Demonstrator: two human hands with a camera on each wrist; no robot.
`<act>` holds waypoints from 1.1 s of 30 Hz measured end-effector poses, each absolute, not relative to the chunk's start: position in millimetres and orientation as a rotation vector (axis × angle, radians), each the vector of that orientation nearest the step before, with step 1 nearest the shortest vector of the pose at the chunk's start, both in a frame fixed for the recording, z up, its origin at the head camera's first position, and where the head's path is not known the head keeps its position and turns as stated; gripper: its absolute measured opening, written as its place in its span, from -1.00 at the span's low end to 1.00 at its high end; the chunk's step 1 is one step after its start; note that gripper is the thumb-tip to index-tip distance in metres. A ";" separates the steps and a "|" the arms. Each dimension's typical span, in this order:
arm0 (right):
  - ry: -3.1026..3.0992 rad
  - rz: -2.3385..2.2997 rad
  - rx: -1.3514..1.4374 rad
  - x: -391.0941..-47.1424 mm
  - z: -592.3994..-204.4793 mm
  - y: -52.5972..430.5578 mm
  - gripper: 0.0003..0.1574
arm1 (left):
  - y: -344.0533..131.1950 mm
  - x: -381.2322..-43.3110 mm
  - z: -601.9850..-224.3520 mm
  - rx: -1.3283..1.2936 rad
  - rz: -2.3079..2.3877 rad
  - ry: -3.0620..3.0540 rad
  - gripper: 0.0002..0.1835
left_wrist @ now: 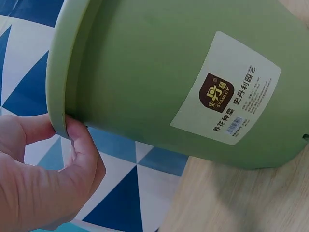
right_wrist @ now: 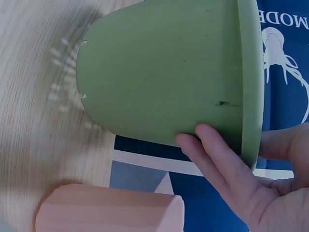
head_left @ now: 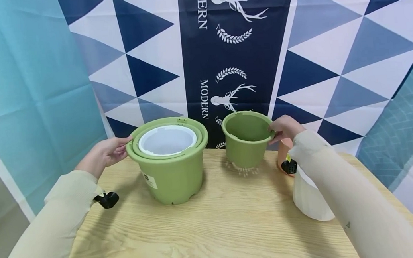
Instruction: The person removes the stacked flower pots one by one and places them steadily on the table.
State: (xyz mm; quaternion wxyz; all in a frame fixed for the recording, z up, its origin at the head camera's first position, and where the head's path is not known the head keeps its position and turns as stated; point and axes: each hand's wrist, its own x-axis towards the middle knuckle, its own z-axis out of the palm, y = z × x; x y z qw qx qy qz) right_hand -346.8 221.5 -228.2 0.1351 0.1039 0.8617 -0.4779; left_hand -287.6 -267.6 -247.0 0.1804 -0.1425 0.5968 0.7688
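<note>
A large green flowerpot (head_left: 174, 179) stands on the table at left centre, with a smaller green pot and a white pot (head_left: 167, 140) nested inside it. My left hand (head_left: 109, 151) pinches its rim on the left; in the left wrist view the thumb and a finger (left_wrist: 84, 150) grip the rim above a printed label (left_wrist: 231, 92). Right of it, my right hand (head_left: 285, 128) holds another green flowerpot (head_left: 245, 152) by the right rim. That pot looks slightly raised over its shadow. The right wrist view shows two fingers (right_wrist: 222, 159) along its outer wall.
A pink pot (head_left: 284, 155) stands behind my right wrist, partly hidden. Nearer along the right side is a white ribbed pot (head_left: 308, 198), half covered by my sleeve. The wooden table (head_left: 206, 233) meets a patterned cloth (head_left: 154, 48) at the back.
</note>
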 end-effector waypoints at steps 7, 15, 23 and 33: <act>2.457 -1.351 0.313 -346.8 -230.4 224.8 -0.40 | -265.4 -286.3 -246.5 -0.368 2.153 1.718 -0.87; 2.452 -1.245 0.290 -353.1 -233.0 231.8 -0.44 | -265.4 -282.8 -248.9 -0.350 2.124 1.755 -0.85; 2.348 -1.198 0.274 -358.3 -238.7 230.8 -0.41 | -265.4 -276.9 -251.6 -0.387 2.059 1.971 -0.81; 2.316 -1.192 0.250 -362.9 -233.9 238.6 -0.40 | -264.5 -279.9 -250.5 -0.373 2.078 1.927 -0.87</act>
